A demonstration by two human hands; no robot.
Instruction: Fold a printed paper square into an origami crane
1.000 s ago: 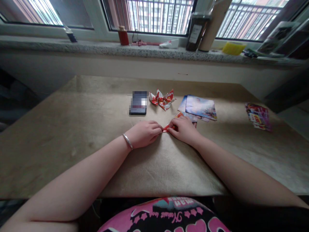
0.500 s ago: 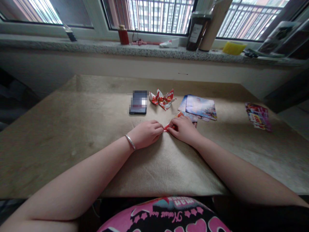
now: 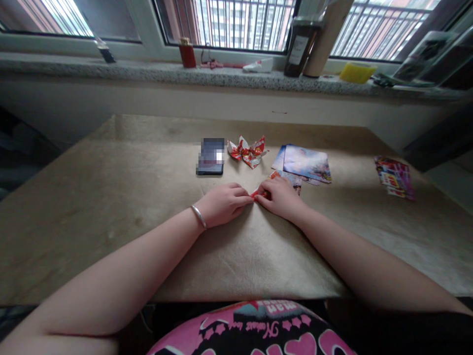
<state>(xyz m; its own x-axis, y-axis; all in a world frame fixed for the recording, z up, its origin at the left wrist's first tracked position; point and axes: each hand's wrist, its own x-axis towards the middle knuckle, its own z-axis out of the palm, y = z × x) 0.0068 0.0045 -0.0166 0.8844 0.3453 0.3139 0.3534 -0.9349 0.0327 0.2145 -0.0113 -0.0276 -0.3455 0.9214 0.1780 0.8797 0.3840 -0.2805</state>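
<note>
Close together on the tan bench [image 3: 111, 207], the left hand [image 3: 221, 203] and the right hand [image 3: 281, 198] rest knuckles up near its middle. The left hand's fingers [image 3: 242, 199] are curled almost closed, their tips pinching one end of a small red folded paper [image 3: 255, 194]. The right hand's fingers [image 3: 264, 189] are bent down tight on the other end and press it to the bench.

Behind the right hand a printed sheet [image 3: 295, 178] is partly covered, and the screen of the dark phone [image 3: 210, 156] farther back is blurred. Most of the red folded paper is hidden under the right hand's fingers, so its shape cannot be made out. Only a thin red sliver shows, in the narrow gap between the two sets of fingertips, touching both and low against the bench.
</note>
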